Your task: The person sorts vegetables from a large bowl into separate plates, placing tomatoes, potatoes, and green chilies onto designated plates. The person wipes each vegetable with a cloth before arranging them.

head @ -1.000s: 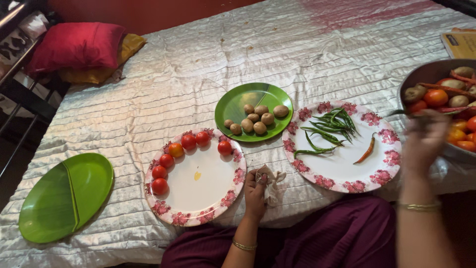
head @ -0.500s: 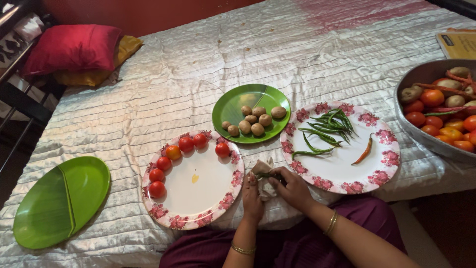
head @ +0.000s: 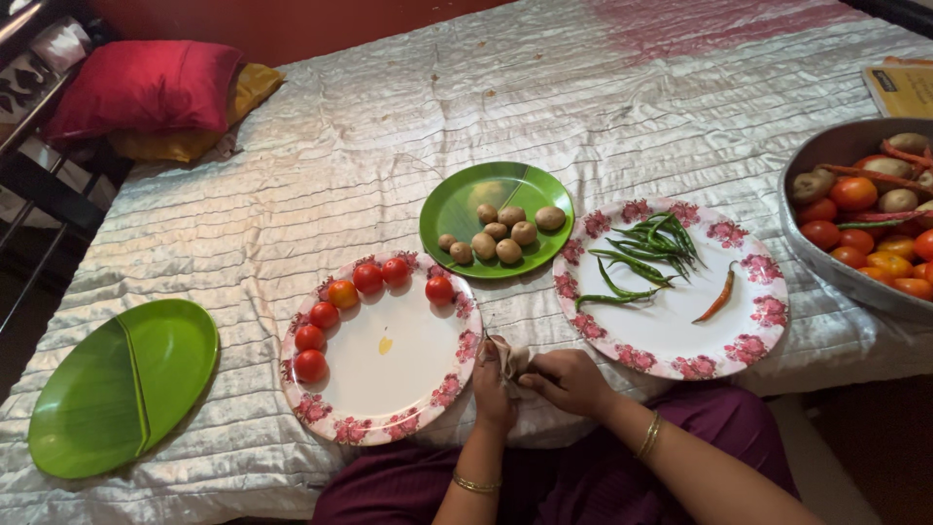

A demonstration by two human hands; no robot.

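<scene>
Lower centre: our left hand (head: 491,374) and right hand (head: 569,379) both pinch a small pale cloth (head: 512,357) — bunched between fingertips, probably wiping something hidden — between the tomato plate (head: 408,379) and chilli plate (head: 671,335).

Glossy satin bedsheet (head: 340,185) is shimmering — smooth plastic green plate (head: 457,209) is gleaming, the metal bowl (head: 826,156) looking matt, the cloth (head: 515,358) soft.

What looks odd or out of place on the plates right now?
One red chilli lies apart among green chillies on the right floral plate. A small yellow smear marks the left floral plate holding tomatoes.
</scene>
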